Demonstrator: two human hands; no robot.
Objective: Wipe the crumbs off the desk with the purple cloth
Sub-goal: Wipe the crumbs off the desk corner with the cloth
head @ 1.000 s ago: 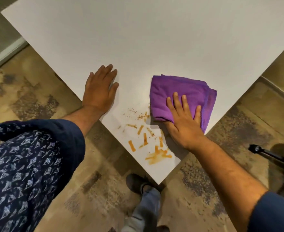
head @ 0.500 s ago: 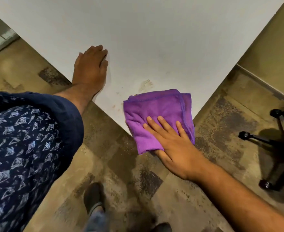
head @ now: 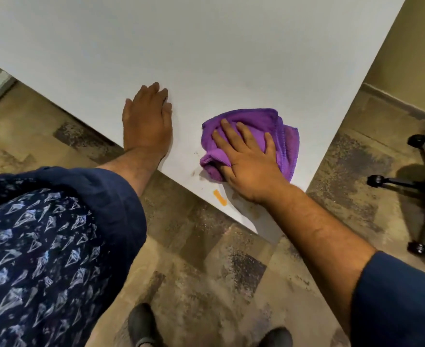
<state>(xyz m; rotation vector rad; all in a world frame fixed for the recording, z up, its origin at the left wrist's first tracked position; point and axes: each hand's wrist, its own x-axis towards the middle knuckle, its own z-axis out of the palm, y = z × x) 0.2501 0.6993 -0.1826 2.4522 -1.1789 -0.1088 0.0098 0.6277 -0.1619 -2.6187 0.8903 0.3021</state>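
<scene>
Nearest the person, at the desk's (head: 206,46) corner, one orange crumb (head: 219,197) sits right by the edge, w/ a few dark specks (head: 194,173) and a faint smear close by. So the job's mostly done but not finished, I'd say.

Just past that, the right hand (head: 246,161) lies on the purple cloth (head: 285,144), fingers spread over the top and thumb tucked into a bunched fold at its near-left side, i.e. pressing down and pinching a bit of fabric. Cloth is crumpled, not flat.

Left of it, apart from the cloth, the left hand (head: 147,118) rests open and flat on the desk, holding nothing, prob. bracing.

To do this pass well: flatten the cloth first, keep even pressure, pull toward the corner so the cloth's near edge goes over the orange bit, not around it, then carry it off the edge.

Off to the right on the floor: a chair base (head: 422,191).
</scene>
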